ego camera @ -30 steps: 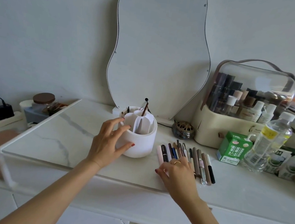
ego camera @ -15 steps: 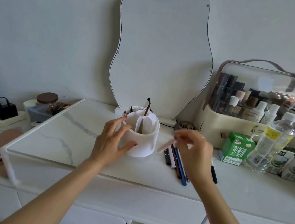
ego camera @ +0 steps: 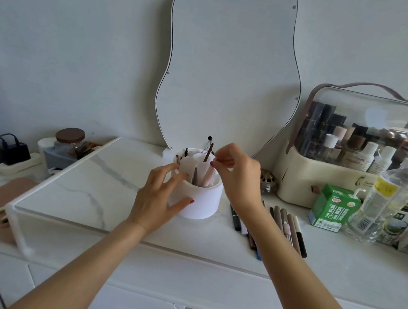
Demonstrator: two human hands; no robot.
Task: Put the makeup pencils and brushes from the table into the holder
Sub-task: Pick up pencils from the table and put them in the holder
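Note:
A white round holder (ego camera: 202, 205) with inner dividers stands on the marble table top (ego camera: 80, 181). Several brushes and pencils stand in it. My left hand (ego camera: 157, 199) grips its left side. Just above the holder's right rim, my right hand (ego camera: 238, 176) pinches the top end of a pink pencil (ego camera: 207, 177), which stands tilted inside a front compartment. To the right of the holder, several makeup pencils (ego camera: 288, 227) lie in a row on the table. A few more dark pencils (ego camera: 237, 220) lie partly hidden under my right forearm.
A wavy mirror (ego camera: 228, 68) leans on the wall behind the holder. At the right stand a clear-lidded cosmetics case (ego camera: 350, 150), a green carton (ego camera: 333, 207) and a water bottle (ego camera: 385, 200). A small metal ornament (ego camera: 267, 182) sits behind my right hand. At the left are a jar (ego camera: 71, 140) and a charger (ego camera: 12, 150).
My right hand picked the pink pencil out of the row, lifted it and carried it left into the holder. My left hand stayed on the holder.

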